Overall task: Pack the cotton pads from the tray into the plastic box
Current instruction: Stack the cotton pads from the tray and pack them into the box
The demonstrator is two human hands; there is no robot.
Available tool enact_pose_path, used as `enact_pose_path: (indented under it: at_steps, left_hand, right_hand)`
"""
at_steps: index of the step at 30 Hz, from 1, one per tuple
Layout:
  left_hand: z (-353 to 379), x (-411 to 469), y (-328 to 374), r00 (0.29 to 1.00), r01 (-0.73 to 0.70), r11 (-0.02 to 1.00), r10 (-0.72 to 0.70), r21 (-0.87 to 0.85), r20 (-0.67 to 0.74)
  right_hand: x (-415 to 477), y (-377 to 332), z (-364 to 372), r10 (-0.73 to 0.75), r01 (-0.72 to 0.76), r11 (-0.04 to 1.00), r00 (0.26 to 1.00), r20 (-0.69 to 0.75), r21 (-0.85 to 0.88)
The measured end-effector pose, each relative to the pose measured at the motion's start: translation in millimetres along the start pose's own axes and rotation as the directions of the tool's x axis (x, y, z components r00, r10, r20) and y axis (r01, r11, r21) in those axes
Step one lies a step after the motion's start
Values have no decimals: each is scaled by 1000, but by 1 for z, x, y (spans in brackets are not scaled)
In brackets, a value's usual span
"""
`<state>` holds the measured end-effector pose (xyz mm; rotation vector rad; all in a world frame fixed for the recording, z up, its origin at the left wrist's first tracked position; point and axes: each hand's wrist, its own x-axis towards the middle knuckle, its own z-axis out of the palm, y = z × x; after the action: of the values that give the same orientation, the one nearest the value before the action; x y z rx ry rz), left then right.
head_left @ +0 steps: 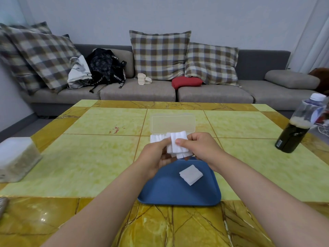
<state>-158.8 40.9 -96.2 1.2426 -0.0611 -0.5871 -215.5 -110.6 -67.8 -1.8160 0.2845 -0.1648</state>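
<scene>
A blue tray (170, 193) lies at the table's near edge with a small stack of white cotton pads (191, 174) on it. Behind it stands a clear plastic box (173, 123) with its lid raised, and white pads (156, 139) fill its left part. Both hands hold a bundle of cotton pads (179, 145) between the tray and the box. My left hand (154, 157) grips the bundle from the left and below. My right hand (199, 146) pinches it from the right, thumb on the front.
A dark bottle (299, 129) with a white cap stands at the right side of the yellow-tiled table (89, 157). A white box-shaped container (16, 157) sits at the left edge. A grey sofa (138, 90) with cushions and bags lies beyond.
</scene>
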Motion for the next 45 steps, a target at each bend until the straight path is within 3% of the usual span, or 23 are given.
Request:
enact_pose_path:
  at_steps: [3, 8, 16, 20, 24, 29, 32, 36, 39, 45]
  left_hand:
    - [0, -1, 0, 1000, -24, 999, 24, 36, 2]
    - [1, 0, -4, 987, -93, 988, 108, 127, -117]
    - [8, -4, -4, 997, -76, 997, 76, 30, -25]
    - [6, -1, -2, 996, -85, 993, 85, 85, 1]
    - [0, 1, 0, 996, -55, 997, 59, 55, -71]
    - [-3, 2, 2, 989, -41, 997, 31, -63, -146]
    - [-7, 5, 0, 973, -54, 997, 38, -63, -226]
    - [-6, 4, 0, 984, -40, 999, 33, -32, -178]
    - [-1, 2, 1, 996, -29, 999, 26, -35, -90]
    - [1, -1, 2, 1000, -22, 998, 22, -53, 0]
  right_hand:
    - [1, 0, -1, -13, 13, 1000, 1000, -15, -22]
    - [0, -5, -5, -63, 62, 998, 998, -24, -17]
    - [7, 4, -2, -28, 15, 989, 996, -90, -146]
    - [5, 0, -4, -25, 10, 981, 997, -75, -192]
    - [3, -4, -12, 87, -84, 993, 996, 34, -78]
    - [6, 1, -18, 183, -182, 983, 983, -6, 37]
    - [7, -3, -22, 146, -131, 981, 984, -99, 145]
    - [3, -10, -17, 52, -50, 959, 999, 0, 280]
    - [1, -9, -8, 57, -64, 972, 998, 35, 227]
    - [3, -2, -3, 41, -43, 999, 990, -133, -12]
